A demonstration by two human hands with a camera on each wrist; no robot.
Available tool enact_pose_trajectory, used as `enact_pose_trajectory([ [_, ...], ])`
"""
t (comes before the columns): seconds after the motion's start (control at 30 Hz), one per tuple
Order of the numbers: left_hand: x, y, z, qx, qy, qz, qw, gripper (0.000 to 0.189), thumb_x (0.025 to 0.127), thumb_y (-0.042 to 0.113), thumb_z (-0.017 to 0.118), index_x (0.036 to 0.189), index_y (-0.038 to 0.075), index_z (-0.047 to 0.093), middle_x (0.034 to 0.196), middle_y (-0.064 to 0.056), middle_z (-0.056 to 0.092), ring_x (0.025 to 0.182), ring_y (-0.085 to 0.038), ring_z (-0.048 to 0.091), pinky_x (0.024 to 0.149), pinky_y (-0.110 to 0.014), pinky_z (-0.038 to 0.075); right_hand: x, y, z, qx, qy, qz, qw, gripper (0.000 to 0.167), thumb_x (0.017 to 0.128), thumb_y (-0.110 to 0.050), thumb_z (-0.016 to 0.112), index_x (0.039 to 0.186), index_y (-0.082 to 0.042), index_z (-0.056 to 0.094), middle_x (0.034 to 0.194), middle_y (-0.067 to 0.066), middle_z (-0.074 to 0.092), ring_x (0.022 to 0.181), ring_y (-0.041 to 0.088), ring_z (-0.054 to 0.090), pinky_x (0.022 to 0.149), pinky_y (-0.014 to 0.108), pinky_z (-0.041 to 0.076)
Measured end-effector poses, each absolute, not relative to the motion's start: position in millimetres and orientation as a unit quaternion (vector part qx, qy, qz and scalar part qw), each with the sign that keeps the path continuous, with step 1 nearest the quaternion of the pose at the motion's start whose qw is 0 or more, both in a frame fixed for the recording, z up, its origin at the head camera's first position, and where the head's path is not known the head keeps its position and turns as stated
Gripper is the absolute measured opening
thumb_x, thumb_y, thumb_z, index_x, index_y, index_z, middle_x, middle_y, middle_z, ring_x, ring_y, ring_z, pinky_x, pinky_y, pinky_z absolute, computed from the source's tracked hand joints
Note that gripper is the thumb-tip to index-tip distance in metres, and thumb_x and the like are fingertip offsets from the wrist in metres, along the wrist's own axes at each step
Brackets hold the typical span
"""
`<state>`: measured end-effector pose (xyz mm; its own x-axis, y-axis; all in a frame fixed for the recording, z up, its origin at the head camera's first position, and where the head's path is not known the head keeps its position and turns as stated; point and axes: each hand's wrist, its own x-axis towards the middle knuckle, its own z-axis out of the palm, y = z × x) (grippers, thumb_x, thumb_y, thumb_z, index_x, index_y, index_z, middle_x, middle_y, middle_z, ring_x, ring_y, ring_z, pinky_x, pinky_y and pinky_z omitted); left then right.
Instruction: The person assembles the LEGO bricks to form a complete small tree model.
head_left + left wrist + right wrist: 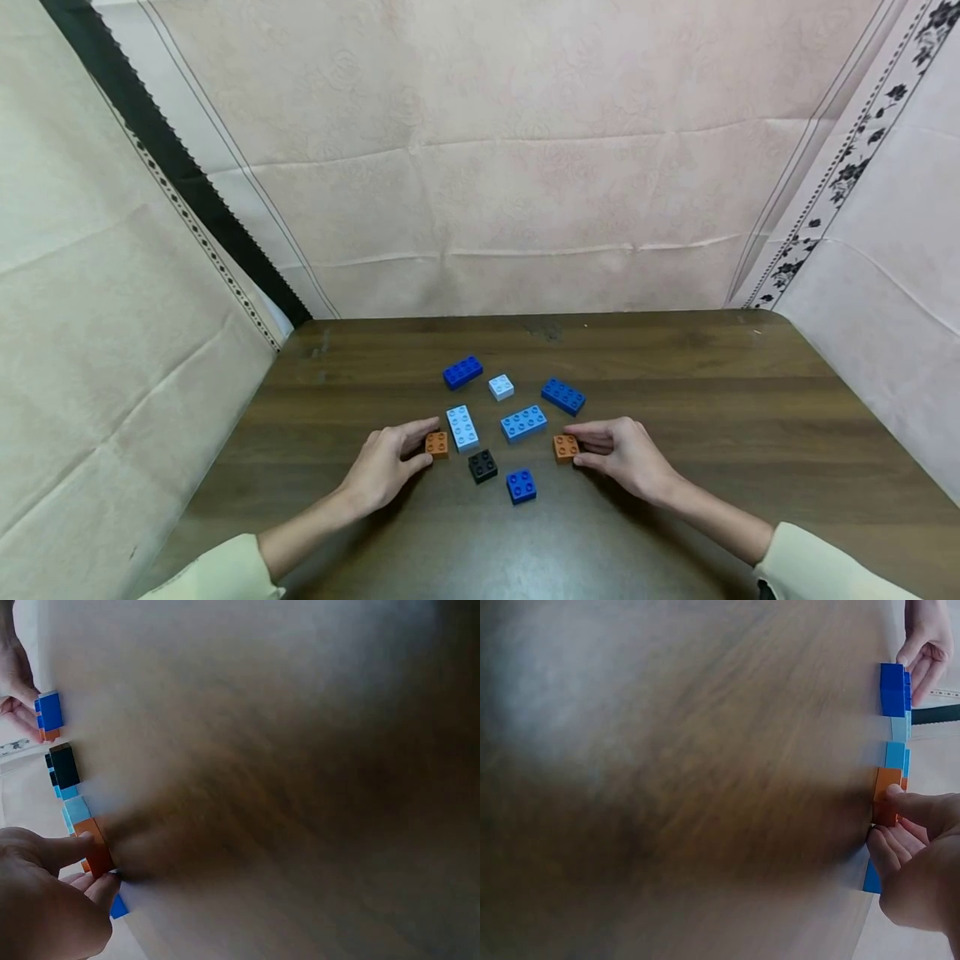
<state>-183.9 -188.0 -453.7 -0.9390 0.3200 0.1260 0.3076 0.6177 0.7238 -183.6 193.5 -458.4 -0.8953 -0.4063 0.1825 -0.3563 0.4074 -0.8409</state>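
Bare left hand [382, 468], bare right hand [630, 458].
Left sleeve [221, 573], right sleeve [821, 567]: both plain pale green; small dark patch [766, 591] under right cuff [772, 552].

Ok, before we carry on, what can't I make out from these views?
Left wrist view: most of the right orange brick, hidden behind the front dark blue brick.
Right wrist view: most of the left orange brick, hidden behind that same dark blue brick.
Head view: the rest of the dark thing at the right sleeve, cut off by the bottom edge.
Both wrist views: the tabletop's grain, blurred.
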Motion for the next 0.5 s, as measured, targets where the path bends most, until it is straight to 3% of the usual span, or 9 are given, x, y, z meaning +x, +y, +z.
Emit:
enact_pose_trajectory([
  [0.5, -187.9, -191.7, -450.6, 0.13, 0.893, 0.431, -0.019, 0.046, 0.089, -0.003, 0.083, 0.133, 0.001, 0.072, 0.129, -0.011, 0.074, 0.114, -0.027, 0.074, 0.093, -0.037, 0.061, -184.5, 183.7, -460.2, -0.229, 0.841, -0.489, 0.01, 0.033, 0.09, 0.0, 0.084, 0.122, 0.004, 0.076, 0.12, 0.017, 0.077, 0.113, 0.034, 0.074, 0.091, 0.038, 0.061],
])
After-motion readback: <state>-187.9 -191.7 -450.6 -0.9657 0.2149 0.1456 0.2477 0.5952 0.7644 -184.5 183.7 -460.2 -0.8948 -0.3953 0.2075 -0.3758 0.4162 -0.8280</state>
